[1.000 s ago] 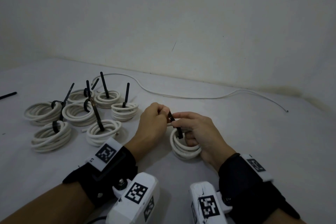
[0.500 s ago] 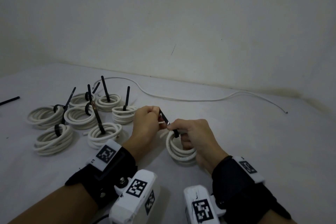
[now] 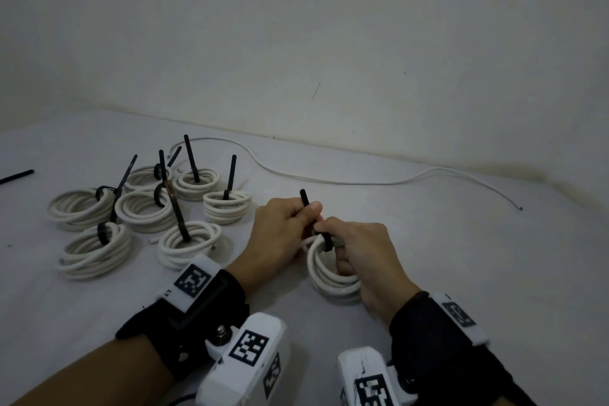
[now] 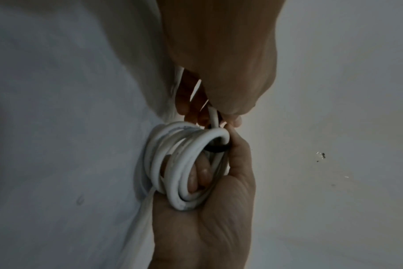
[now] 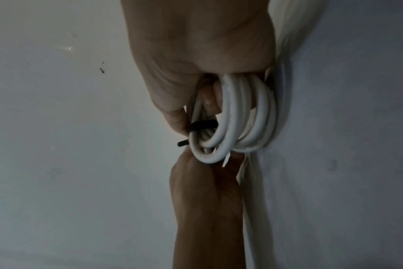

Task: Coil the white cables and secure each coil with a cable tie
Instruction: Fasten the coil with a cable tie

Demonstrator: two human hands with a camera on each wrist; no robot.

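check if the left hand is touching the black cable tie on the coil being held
Touching. The head view shows the left hand pinching the black plastic cable tie, whose tip sticks up above the thumb; the right hand holds the white cable coil.

White cable coil (image 3: 331,277) has a smooth, slightly glossy plastic jacket with grey scuffs; black cable tie (image 3: 326,241) round it looks matt plastic. Bench (image 3: 461,257) covered in matt white cloth, faintly creased. Wrist straps (image 3: 204,316) black fabric, camera housings (image 3: 250,362) smooth white plastic.

White table (image 3: 461,257) with seven tied cable coils (image 3: 95,250), a loose white cable (image 3: 329,179), a stray black tie (image 3: 16,176).
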